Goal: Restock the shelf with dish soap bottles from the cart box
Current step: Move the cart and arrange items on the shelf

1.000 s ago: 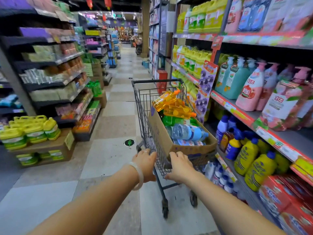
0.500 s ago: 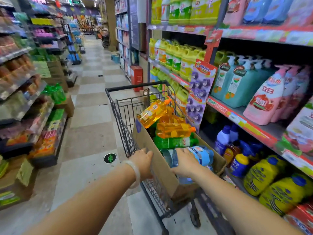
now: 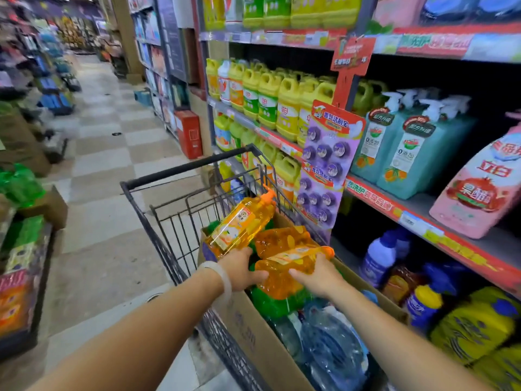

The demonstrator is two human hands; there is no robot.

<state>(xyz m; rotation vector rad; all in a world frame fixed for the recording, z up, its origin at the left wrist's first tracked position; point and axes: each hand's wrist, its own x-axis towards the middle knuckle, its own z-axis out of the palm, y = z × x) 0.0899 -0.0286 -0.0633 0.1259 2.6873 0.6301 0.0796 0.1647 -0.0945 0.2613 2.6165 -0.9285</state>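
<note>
Barely begun, by the look of it. Shopping cart (image 3: 158, 193) stands parked against the detergent shelving (image 3: 394, 204), which runs from 12 to 4 o'clock. Cardboard box (image 3: 248, 331) sits in the cart basket, piled full: orange dish soap bottles on top, green bottles (image 3: 276, 304) under them, clear blue bottles (image 3: 332, 351) toward 6 o'clock.

Left hand (image 3: 242, 268) reaches in at the box's 10 o'clock corner, fingers curled under the base of a tilted orange bottle (image 3: 242, 224) whose cap points toward 1 o'clock; grip looks partial, more a cradle than a full clasp. Right hand (image 3: 318, 275) is closed around a second orange bottle (image 3: 293, 266) lying on its side across the pile, cap toward 3 o'clock. A third orange one (image 3: 282, 238) rests between them, untouched.

Judgement: no bottle from the box shows on a shelf yet; both held bottles are over the box. Everything is left — lifting these two out, finding their facing, then working through the remaining load. Which shelf slot takes the orange bottles cannot be told from this view; the yellow jugs (image 3: 284, 108) at 12 o'clock look fully stocked.
</note>
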